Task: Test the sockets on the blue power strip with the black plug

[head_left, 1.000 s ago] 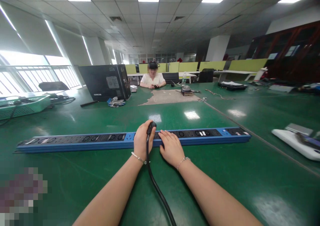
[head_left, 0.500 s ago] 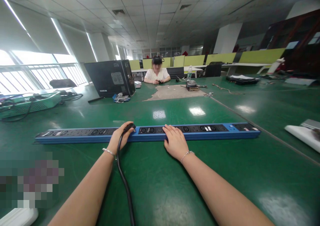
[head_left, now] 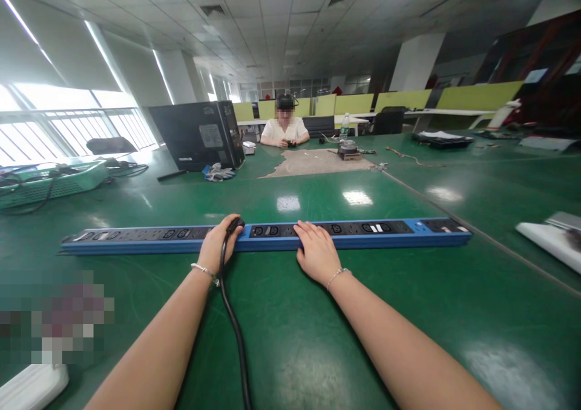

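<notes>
A long blue power strip (head_left: 390, 239) with black sockets lies across the green table in front of me. My left hand (head_left: 214, 245) is closed around the black plug (head_left: 235, 223) of a thick power cable, just over the strip's top left of centre. Whether the plug sits in a socket cannot be made out. From it the black cable (head_left: 235, 322) runs down past my wrist and out of the bottom of the view. My right hand (head_left: 318, 251) rests on the strip right of centre, fingers stretched over the sockets and thumb by the near edge.
A black computer case (head_left: 195, 136) stands back left, with gloves (head_left: 218, 172) before it. A green basket (head_left: 54, 183) of cables is at far left. Across the table sits a person (head_left: 285, 129) near a bottle (head_left: 345, 126). A white object (head_left: 549, 247) lies at right.
The whole view has shifted slightly, so the strip and hands appear a little higher. The cable's lower part has swung slightly right. Both hands keep nearly the same places on the strip.
</notes>
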A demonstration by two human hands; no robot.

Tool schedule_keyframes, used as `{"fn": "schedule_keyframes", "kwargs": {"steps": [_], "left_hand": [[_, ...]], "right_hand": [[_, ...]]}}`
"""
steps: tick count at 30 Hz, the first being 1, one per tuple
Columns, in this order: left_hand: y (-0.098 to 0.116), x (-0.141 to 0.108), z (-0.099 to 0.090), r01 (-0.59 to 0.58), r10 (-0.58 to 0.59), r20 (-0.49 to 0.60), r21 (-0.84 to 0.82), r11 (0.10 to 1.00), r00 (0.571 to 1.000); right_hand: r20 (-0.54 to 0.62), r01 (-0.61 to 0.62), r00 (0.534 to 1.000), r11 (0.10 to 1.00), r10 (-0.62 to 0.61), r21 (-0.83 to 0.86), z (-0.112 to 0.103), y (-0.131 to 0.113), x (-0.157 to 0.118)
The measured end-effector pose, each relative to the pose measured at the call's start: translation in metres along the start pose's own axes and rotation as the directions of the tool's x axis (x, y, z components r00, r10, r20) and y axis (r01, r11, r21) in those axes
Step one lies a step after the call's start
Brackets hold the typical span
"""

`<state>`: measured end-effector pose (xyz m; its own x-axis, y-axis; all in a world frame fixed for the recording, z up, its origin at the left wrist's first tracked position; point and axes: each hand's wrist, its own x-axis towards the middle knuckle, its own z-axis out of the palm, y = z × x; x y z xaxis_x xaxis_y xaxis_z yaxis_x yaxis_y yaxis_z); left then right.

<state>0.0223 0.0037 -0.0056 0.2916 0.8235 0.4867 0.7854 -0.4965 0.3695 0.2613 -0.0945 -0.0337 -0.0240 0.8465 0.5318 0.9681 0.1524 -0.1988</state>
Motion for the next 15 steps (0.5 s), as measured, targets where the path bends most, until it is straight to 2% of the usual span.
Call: {"fn": "schedule_keyframes", "kwargs": {"steps": [8,15], "left_hand": [[-0.0028,-0.0011,0.0056,-0.173,0.169,0.05,0.079,0.982,0.984],[0.0047,-0.0073,-0.003,-0.217,0.206,0.074,0.204,0.955,0.976]], "right_hand": [[0.004,-0.003,1.0,1.0,0.003,0.003,0.0,0.0004,-0.0003],[0.009,-0.021,1.0,1.0,0.022,-0.006,-0.0011,-0.0023,0.0]]}}
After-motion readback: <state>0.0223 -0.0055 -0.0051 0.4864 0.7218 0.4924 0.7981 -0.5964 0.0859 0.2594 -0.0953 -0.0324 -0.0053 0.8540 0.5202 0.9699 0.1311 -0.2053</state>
